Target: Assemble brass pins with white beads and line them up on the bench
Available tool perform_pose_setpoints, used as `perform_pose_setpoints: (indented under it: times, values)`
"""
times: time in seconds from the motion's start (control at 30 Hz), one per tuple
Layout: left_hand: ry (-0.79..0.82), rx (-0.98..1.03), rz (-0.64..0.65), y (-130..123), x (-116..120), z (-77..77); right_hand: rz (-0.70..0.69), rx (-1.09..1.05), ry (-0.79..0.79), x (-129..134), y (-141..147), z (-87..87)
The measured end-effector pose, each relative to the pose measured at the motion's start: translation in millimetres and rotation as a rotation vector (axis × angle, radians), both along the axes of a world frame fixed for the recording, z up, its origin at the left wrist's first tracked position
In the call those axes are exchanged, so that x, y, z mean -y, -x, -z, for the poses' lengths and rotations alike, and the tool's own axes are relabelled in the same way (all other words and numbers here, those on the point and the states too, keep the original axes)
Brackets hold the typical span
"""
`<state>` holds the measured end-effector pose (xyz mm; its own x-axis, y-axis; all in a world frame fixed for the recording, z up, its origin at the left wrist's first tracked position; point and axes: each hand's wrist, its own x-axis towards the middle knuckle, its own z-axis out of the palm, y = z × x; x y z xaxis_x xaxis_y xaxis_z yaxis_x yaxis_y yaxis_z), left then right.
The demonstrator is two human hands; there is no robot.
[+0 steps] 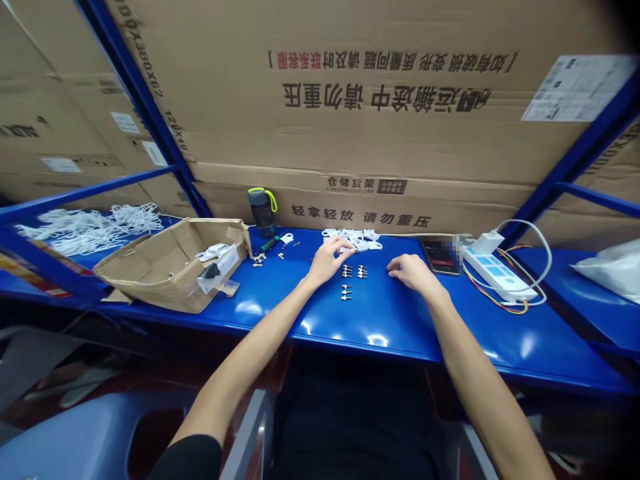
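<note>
Several small metal fittings [347, 271] between left hand [326, 261], right hand [413, 273].

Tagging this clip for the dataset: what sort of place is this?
Probably a warehouse or small assembly workstation: a blue steel shelf used as a bench, large stacked cardboard cartons, and small metal parts laid out in rows.

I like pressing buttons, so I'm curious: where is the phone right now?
In the head view, the phone lies on the blue workbench, to the right of the person's right hand and just left of the white power strip.
</note>
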<state>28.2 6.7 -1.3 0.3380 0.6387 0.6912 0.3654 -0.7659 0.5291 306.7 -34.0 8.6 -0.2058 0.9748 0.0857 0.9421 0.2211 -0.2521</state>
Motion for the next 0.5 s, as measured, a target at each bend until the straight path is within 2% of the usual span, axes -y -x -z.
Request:
perform_pose_setpoints:
  times: [0.3,0.5]
  values:
    - [-0.019,0.006,-0.025,1,-1,0.3,-0.047,-0.095,0.005,4,22,-5.7]
    - [-0.015,0.015,-0.019,2,-2,0.0,-0.091,-0.193,-0.109,5,24,-6.4]
